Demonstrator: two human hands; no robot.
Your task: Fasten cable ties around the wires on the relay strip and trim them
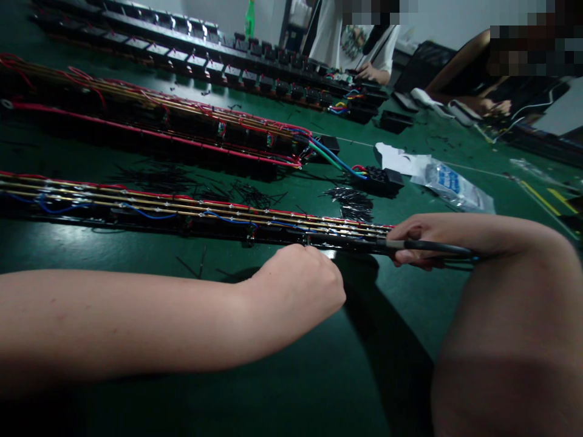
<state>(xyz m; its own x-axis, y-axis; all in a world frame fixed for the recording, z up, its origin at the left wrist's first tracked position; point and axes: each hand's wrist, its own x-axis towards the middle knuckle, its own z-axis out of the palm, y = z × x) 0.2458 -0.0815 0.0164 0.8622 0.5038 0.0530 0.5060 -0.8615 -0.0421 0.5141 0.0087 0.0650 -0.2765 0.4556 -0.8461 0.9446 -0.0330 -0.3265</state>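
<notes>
A long black bar (218, 226) with gold-coloured rods and red and blue wires runs across the green table in front of me. My left hand (303, 279) is closed in a fist at the bar's near edge; whatever its fingers hold is hidden behind the knuckles. Toward the bar's right end, my right hand (416, 240) is wrapped round a black cable (437, 247) that curves back under my wrist. Part of the cable lies along the bar. Loose black cable ties (350, 203) lie in a heap just behind the bar.
Behind it lies a second wired bar (191, 106), its coloured cables ending in a black connector (380, 181). Farther back stand long rows of black modules (195, 64) and a green bottle (249, 21). A plastic bag (455, 185) lies at right. Two people work across the table.
</notes>
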